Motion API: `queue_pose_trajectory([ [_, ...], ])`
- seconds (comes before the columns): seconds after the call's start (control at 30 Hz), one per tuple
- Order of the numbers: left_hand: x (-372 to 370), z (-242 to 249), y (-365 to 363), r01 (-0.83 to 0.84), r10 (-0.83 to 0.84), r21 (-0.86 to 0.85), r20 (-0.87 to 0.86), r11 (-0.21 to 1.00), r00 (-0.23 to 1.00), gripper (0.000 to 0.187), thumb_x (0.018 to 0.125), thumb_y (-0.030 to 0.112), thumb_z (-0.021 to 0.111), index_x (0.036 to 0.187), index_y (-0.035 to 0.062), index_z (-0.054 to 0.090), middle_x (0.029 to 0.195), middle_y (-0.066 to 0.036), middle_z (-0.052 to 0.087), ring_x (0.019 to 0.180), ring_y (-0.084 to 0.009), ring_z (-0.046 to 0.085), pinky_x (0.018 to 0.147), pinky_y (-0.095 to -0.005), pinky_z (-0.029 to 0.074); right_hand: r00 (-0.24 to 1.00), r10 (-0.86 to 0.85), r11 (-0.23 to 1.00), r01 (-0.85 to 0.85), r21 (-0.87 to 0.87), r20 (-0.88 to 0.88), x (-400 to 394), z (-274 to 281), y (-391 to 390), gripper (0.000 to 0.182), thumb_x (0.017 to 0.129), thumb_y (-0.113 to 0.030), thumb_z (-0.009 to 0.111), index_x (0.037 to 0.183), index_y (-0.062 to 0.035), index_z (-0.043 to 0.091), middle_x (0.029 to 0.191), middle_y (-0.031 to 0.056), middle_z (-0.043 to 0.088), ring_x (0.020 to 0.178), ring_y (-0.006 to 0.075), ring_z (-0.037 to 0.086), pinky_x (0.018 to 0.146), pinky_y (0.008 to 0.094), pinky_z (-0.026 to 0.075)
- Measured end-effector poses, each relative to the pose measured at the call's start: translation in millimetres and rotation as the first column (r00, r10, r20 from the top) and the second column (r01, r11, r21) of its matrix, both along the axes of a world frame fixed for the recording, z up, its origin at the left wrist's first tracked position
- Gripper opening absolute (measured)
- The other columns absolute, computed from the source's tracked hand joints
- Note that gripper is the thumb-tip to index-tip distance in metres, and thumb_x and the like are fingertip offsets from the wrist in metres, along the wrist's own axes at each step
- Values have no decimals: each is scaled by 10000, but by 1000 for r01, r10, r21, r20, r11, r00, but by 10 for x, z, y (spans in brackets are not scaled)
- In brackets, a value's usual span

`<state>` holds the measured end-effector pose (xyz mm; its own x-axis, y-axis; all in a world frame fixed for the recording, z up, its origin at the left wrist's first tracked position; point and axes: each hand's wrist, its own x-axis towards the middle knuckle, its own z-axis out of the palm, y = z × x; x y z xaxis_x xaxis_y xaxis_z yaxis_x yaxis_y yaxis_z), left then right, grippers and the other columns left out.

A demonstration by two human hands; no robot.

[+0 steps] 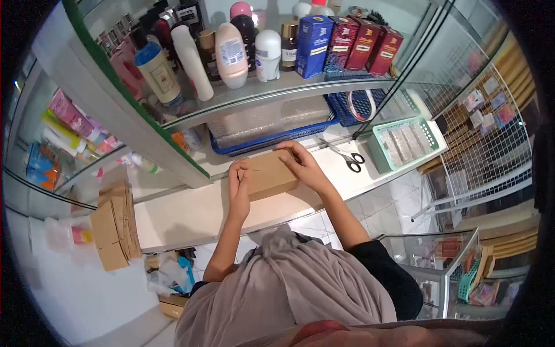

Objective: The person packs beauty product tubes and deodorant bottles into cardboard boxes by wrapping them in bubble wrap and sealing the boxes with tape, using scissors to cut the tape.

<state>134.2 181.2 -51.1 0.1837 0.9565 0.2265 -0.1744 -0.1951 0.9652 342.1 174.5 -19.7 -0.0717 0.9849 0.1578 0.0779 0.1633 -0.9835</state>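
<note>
A closed brown cardboard box lies on the white counter in front of my body. My left hand holds its left end, thumb along the top. At the box's right end, my right hand has its fingers round the far corner and the thumb on top. Black-handled scissors lie on the counter to the right of my right hand. Just beyond the box stands a blue basket with bubble wrap in it.
Bottles and small boxes stand on the glass shelf above. A mint basket holds clear packets at the right. Folded cardboard leans at the counter's left end. A green-edged cabinet frame rises at the left.
</note>
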Motion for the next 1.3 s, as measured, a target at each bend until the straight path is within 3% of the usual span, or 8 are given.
queue_pose_trajectory([
  [0.23,67,372,-193,-287,454,413,-398,865,797,190,962,88,517,1142,32,496,1393,-171,448,1301,-307,406,1095,-392,283,960,-279,948,272,163,23,0,45,-165,285,942,-115,615,1212,-51,551,1190,80,591,1178,201,550,1018,347,427],
  [0.4,354,829,-493,-323,744,728,-373,605,554,253,854,26,623,1084,48,517,1353,-162,468,1277,-328,401,1045,-498,289,868,-443,860,482,167,-222,329,-18,-324,175,974,-125,576,1123,-37,548,1114,68,607,1036,161,595,875,301,487],
  [0.5,689,882,-580,-191,603,819,-220,541,767,291,816,19,647,1074,46,516,1326,-154,478,1264,-340,402,1041,-488,298,759,-583,733,645,217,-290,703,52,-339,149,960,-109,595,1074,-47,521,1044,49,588,968,141,585,817,279,485],
  [0.63,1330,1071,-327,107,289,759,-368,642,884,422,775,24,696,1149,52,502,1323,-190,453,1269,-319,395,1080,-471,279,785,-585,694,615,375,-204,1189,307,-273,400,890,21,612,1239,-44,428,1188,77,505,1084,160,515,888,302,459],
  [0.77,2042,1086,121,86,44,533,-227,842,973,648,790,102,738,1315,46,363,1382,-198,393,1315,-310,362,1120,-442,235,806,-545,775,379,505,232,1554,458,-194,537,833,13,611,1334,-10,419,1356,175,461,1284,321,444,1054,396,364],
  [0.87,2349,1098,377,240,-239,269,-34,933,970,844,798,163,775,1420,35,219,1461,-181,328,1380,-282,290,1132,-433,199,838,-464,801,258,540,288,1667,470,-90,420,835,25,589,1248,7,516,1347,189,482,1274,374,440,1072,415,343],
  [1.1,2426,1117,431,289,-286,160,-40,944,957,832,800,179,774,1441,9,271,1476,-181,322,1381,-259,293,1128,-417,207,902,-383,839,250,484,198,1705,376,-98,249,905,-26,559,1147,22,588,1219,193,577,1138,358,546,968,385,431],
  [1.3,2456,887,501,188,-159,179,-166,966,973,744,829,205,753,1398,-21,328,1406,-147,385,1332,-245,350,1125,-360,230,907,-409,827,322,460,100,1597,324,-129,135,925,-47,563,1037,21,596,1025,141,596,930,276,575,768,343,473],
])
